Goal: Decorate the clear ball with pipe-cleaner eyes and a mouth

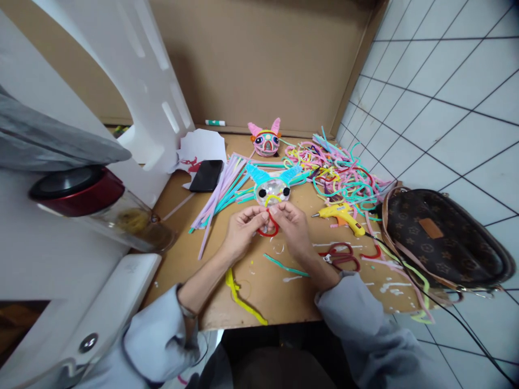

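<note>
A red pipe cleaner (pixel 268 233), bent into a loop, is pinched between my left hand (pixel 248 227) and my right hand (pixel 290 222). The fingertips of both hands are closed and almost touch each other. Just beyond them sits a clear round figure (pixel 273 188) with blue fuzzy ears, black eyes and a yellow curved strip at its front. My fingers partly cover its lower edge. A short teal pipe cleaner (pixel 286 266) lies below my right hand, and a yellow pipe cleaner (pixel 243 300) lies near the table's front edge.
Behind stands a finished-looking pink-eared figure (pixel 266 141). A yellow glue gun (pixel 343 215), red-handled scissors (pixel 340 256), tangled pipe cleaners (pixel 344 173) and a brown bag (pixel 441 237) are on the right. To the left are straight pipe cleaners (pixel 219 200), a phone (pixel 206 176) and a glass bottle (pixel 133 216).
</note>
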Demonstrator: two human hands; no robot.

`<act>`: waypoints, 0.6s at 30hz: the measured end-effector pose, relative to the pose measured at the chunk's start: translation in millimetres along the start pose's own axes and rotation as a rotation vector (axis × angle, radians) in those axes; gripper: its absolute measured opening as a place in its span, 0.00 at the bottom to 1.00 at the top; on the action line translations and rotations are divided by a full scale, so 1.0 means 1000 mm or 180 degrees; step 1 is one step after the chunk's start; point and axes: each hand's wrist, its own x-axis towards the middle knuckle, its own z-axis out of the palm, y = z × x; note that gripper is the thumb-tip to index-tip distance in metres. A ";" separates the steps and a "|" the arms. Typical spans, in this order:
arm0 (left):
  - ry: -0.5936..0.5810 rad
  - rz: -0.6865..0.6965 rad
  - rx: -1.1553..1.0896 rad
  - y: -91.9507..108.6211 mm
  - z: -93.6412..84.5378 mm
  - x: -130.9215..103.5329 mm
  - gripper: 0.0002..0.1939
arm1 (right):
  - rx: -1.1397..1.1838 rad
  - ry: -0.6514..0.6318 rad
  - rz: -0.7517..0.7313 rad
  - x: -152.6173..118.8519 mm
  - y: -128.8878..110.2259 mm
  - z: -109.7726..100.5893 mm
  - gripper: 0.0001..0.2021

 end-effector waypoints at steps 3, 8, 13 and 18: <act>0.0218 0.0175 -0.0210 0.003 -0.001 0.002 0.19 | 0.0118 -0.0111 0.0079 -0.002 -0.001 0.003 0.18; 0.0460 0.0347 -0.0402 0.005 -0.005 0.006 0.19 | 0.0328 -0.0227 0.0327 -0.007 0.000 0.006 0.14; 0.0501 0.0215 -0.0508 0.007 -0.005 0.004 0.19 | 0.0294 -0.0373 0.0453 -0.007 0.004 0.007 0.15; 0.0268 -0.0093 -0.0862 0.008 -0.005 0.003 0.18 | 0.0266 -0.0167 0.0553 -0.005 0.006 0.005 0.14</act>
